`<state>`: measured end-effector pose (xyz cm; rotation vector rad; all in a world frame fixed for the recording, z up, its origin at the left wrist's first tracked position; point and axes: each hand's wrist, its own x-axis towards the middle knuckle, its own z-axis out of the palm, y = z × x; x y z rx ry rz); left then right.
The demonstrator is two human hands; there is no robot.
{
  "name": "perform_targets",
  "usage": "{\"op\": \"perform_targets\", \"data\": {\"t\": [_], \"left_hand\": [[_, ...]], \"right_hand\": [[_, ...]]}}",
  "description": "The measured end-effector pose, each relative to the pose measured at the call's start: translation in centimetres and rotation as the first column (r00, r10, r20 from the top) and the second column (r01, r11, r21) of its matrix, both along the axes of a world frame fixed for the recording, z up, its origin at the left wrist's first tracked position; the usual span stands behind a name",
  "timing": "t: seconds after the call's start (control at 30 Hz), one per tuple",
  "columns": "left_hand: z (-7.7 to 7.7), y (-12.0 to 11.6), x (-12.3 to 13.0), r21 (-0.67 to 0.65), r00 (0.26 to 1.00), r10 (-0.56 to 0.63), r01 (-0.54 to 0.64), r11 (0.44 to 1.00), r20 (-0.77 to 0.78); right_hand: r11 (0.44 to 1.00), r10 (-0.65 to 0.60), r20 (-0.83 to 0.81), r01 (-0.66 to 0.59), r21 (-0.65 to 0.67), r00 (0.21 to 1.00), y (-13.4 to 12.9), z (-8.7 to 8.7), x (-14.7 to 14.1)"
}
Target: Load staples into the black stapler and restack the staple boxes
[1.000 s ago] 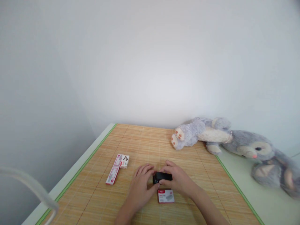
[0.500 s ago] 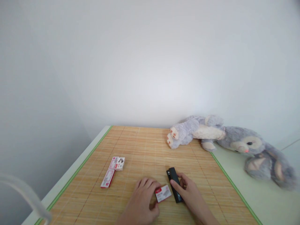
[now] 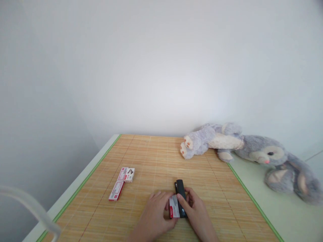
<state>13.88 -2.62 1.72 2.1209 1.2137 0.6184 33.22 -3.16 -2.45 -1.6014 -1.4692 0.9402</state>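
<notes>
A small red and white staple box (image 3: 174,207) stands beside a black stapler (image 3: 180,190) on the bamboo mat. My left hand (image 3: 156,213) grips the box between thumb and fingers, its long side against the stapler's left side. Around the stapler is my right hand (image 3: 196,209), with the thumb laid over its top and the fingers along its right side. The stapler's far end points away from me. Part of its near half is hidden by my right thumb.
Several small red and white boxes (image 3: 116,191) lie together on the left of the bamboo mat (image 3: 148,151). A grey plush rabbit (image 3: 227,141) lies across the back right. A white curved bar (image 3: 32,206) shows at the lower left.
My left hand has turned the staple box upright, lengthwise along the stapler. My right hand has shifted the stapler left, so the two now meet.
</notes>
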Motion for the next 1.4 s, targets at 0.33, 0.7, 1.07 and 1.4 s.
{"op": "perform_targets", "data": {"t": [0.33,0.7,1.07,1.4], "left_hand": [[-3.6,0.5,-14.7,0.347,0.528,0.849,-0.79,0.506,-0.036],[-4.0,-2.3,-0.4,-0.089,0.806,0.586,-0.579,0.81,0.09],[-0.8,-0.9,-1.2,-0.205,0.982,0.169,-0.149,0.967,0.084],[-1.8,0.7,-0.3,-0.007,0.99,0.121,-0.12,0.993,0.07]], "right_hand": [[0.999,-0.053,-0.132,0.054,0.002,0.99,-0.8,0.2,0.6],[0.998,-0.055,-0.207,0.057,0.004,0.977,-0.8,0.0,0.5],[0.996,-0.068,-0.29,0.083,0.039,0.954,-0.8,-0.6,0.6],[0.997,-0.062,-0.293,0.075,0.034,0.954,-1.0,-0.5,0.5]]}}
